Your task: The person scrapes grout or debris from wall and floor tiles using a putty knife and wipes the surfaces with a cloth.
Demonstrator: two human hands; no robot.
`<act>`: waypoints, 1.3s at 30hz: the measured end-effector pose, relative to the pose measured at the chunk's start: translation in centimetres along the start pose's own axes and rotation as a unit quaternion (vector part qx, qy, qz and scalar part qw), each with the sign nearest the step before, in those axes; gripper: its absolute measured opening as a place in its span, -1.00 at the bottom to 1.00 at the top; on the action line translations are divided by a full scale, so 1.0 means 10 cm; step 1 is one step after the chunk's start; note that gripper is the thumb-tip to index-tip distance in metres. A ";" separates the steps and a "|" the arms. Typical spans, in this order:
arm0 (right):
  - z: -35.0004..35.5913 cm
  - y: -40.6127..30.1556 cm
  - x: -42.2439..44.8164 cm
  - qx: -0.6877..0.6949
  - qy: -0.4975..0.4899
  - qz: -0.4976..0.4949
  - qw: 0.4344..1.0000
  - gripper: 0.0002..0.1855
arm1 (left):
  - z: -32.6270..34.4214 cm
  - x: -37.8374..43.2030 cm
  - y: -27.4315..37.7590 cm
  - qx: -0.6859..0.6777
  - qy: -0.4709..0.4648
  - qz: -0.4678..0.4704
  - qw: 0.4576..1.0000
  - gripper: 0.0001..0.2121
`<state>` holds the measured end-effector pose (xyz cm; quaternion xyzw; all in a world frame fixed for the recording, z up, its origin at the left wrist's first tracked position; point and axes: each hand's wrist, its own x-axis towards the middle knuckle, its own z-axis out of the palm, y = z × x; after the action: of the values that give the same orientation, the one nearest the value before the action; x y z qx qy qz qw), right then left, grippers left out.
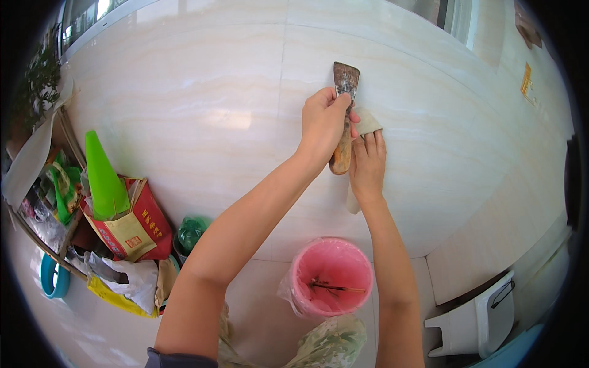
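My left hand grips a putty knife with a worn, stained metal blade and a wooden handle, blade upward, in front of the marbled wall tile. Just right of it and a little lower, my right hand has its fingers on a pale beige sheet or cloth at the wall. A strip of similar pale material hangs below that hand, partly hidden by it. The knife and left hand hide part of the beige piece. Below both hands stands a pink bin with a plastic liner and thin sticks inside.
At the left stand a red and beige paper bag, a green cone, a green plastic bottle and a white plastic bag. A white plastic stool is at the lower right. A window frame edges the wall above.
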<state>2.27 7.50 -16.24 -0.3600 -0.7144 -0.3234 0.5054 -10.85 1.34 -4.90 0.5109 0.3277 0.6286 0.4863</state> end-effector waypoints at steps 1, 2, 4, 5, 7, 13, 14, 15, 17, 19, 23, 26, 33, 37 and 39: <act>0.00 -0.01 -0.01 -0.008 0.000 0.001 1.000 -0.71 | 0.04 0.03 0.02 -0.016 -0.019 0.037 0.999 -0.86; -0.01 -0.01 -0.02 -0.017 -0.002 0.003 1.000 -0.71 | 0.07 0.08 0.03 -0.040 -0.020 0.053 0.998 -0.85; -0.05 -0.01 -0.03 -0.011 -0.006 0.009 1.000 -0.72 | 0.12 0.10 0.02 -0.064 -0.018 0.062 0.996 -0.85; -0.09 0.00 -0.04 -0.002 -0.026 0.022 0.999 -0.73 | 0.10 0.06 -0.02 -0.060 -0.018 0.047 0.997 -0.84; -0.17 0.10 0.02 0.001 0.002 0.001 1.000 -0.68 | 0.00 -0.07 -0.13 -0.057 -0.009 0.031 0.998 -0.83; -0.26 0.94 0.64 -0.065 0.245 0.162 0.954 -0.67 | -0.83 -0.62 -0.38 -0.024 0.073 0.098 0.992 -0.83; -0.18 1.04 0.79 -0.062 0.285 0.206 0.934 -0.64 | -0.93 -0.68 -0.37 -0.030 0.093 0.097 0.991 -0.83; -0.11 1.09 0.90 -0.055 0.321 0.250 0.912 -0.61 | -1.00 -0.73 -0.37 -0.042 0.114 0.084 0.989 -0.83; 0.02 0.97 1.05 -0.057 0.304 0.199 0.930 -0.63 | -1.08 -0.80 -0.39 -0.047 0.117 0.089 0.988 -0.83; 0.25 0.51 1.28 -0.049 0.260 0.082 0.961 -0.63 | -1.09 -0.82 -0.41 -0.060 0.176 0.061 0.981 -0.82; 0.64 -0.83 1.62 0.026 0.147 -0.113 0.982 -0.63 | -1.06 -0.86 -0.45 -0.081 0.175 0.151 0.970 -0.83; 0.78 -1.43 1.71 0.098 0.063 -0.263 0.958 -0.65 | -1.04 -0.90 -0.43 -0.073 0.224 0.174 0.956 -0.84; 0.47 -0.43 1.96 -0.013 0.100 -0.264 0.959 -0.58 | -0.91 -0.81 -0.56 -0.049 0.212 0.158 0.963 -0.84; -0.16 0.97 1.85 -0.161 0.171 -0.141 0.962 -0.61 | -0.93 -0.76 -0.69 -0.041 0.201 0.142 0.968 -0.84; -0.46 1.59 1.58 -0.185 0.180 -0.029 0.966 -0.66 | -0.93 -0.75 -0.73 -0.036 0.180 0.135 0.974 -0.84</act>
<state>14.23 15.10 1.73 -0.3621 -0.5491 -0.5245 0.5407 -17.76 -2.73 -16.39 0.4109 0.3156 0.7814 0.3479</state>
